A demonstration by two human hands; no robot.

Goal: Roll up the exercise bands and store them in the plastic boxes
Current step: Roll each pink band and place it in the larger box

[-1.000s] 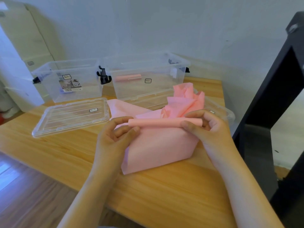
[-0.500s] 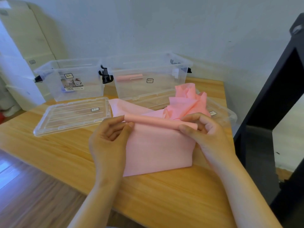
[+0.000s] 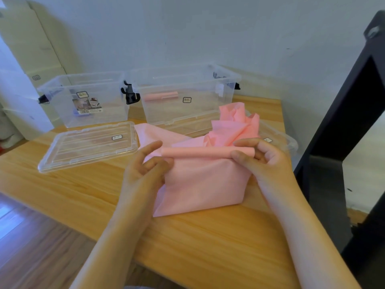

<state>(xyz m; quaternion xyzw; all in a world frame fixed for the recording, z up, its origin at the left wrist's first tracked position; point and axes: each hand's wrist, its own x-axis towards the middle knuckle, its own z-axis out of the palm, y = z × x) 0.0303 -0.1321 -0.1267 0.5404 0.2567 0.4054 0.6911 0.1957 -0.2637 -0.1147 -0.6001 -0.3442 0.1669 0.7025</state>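
Wooden table [image 3: 62,197], white wall [image 3: 187,28], black frame [image 3: 343,122] right, cardboard boxes [image 3: 41,49] left

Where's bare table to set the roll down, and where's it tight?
Bare table: the strip between the pink band and the near edge, and the patch in front of the lid, left of the left hand. Crowded: where lid, left box, right box and band meet. The right box has room beside its stored roll.

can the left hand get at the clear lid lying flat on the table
Probably yes: only bare wooden table lies between the left hand and the flat clear plastic lid, though that hand is holding the pink exercise band.
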